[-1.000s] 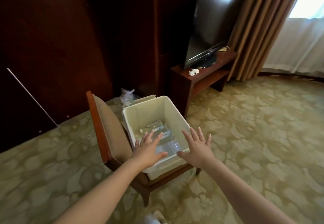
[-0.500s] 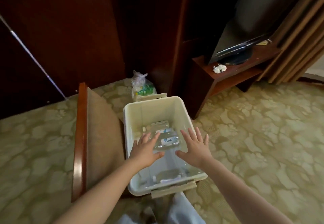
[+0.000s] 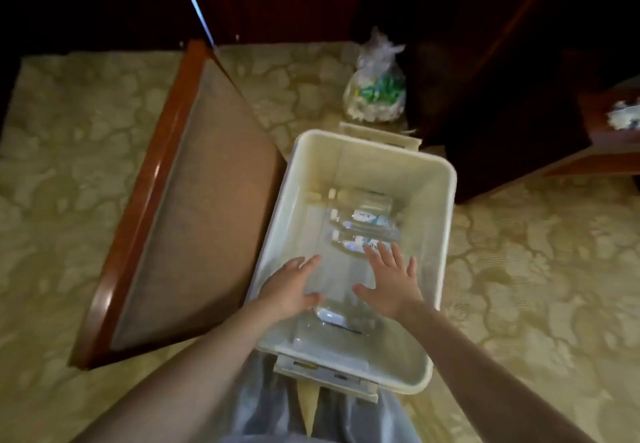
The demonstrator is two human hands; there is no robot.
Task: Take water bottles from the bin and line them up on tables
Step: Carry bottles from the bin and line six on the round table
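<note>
The bin (image 3: 429, 200) was a cream plastic tub, rectangular with rounded corners and a thick rolled rim, and a flat latch tab stuck out at its near end and its far end. Clear, ribbed water bottles (image 3: 363, 231) with white and blue labels lay on their sides on its smooth floor toward the far end, and one more clear bottle (image 3: 332, 318) lay near the front wall, blurred.

Both hands reached inside the bin. The left grip (image 3: 291, 286) was apart, fingers straight and holding nothing, just above the near bottle. The right grip (image 3: 391, 283) was also apart, fingers spread, its tips close to the far bottles.

Left of the bin stood a chair back (image 3: 194, 200) of matte brown fabric framed in glossy reddish wood. A crinkled clear plastic bag (image 3: 377, 85) sat on the floral-patterned beige carpet (image 3: 519, 269) beyond the bin.
</note>
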